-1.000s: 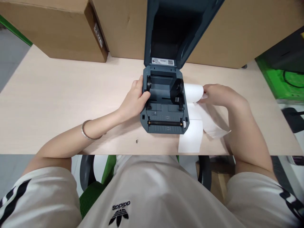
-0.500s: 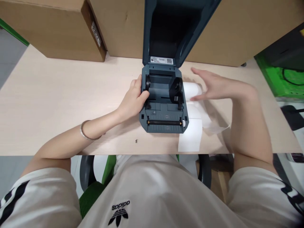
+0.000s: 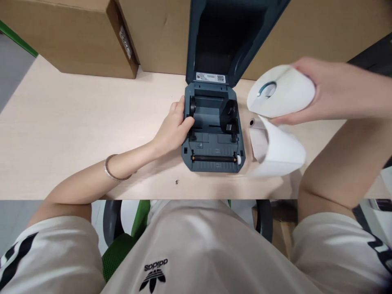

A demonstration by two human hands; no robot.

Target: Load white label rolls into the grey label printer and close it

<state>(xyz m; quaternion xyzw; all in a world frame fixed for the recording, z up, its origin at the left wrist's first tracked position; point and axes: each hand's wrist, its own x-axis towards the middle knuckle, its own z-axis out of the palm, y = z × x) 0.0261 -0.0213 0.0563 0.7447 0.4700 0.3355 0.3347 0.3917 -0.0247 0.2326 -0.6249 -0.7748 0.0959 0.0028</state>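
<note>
A dark blue-grey label printer [image 3: 211, 141] stands on the table with its lid [image 3: 229, 41] raised. Inside, black roll holders and a black roller are exposed. My left hand [image 3: 174, 126] grips the printer's left side, thumb over the rim. To the right, my right hand [image 3: 309, 94] is closed round a white roll of label paper [image 3: 288, 92], lifted above the table with its hollow core facing the printer. A loose strip [image 3: 281, 153] hangs from the roll and curls below it. Beside the printer lies a small narrow paper roll [image 3: 255, 124], partly covered by the strip.
A cardboard box [image 3: 67, 41] stands at the back left, and a larger cardboard surface [image 3: 162, 41] rises behind the printer. A tiny dark scrap [image 3: 177, 182] lies near the front edge of the table [image 3: 76, 122]. Chair armrests show below that edge.
My right hand has gone from open beside the paper to holding the large label roll, raised up and right. Its loose strip has lifted and curled. My left hand stays on the printer.
</note>
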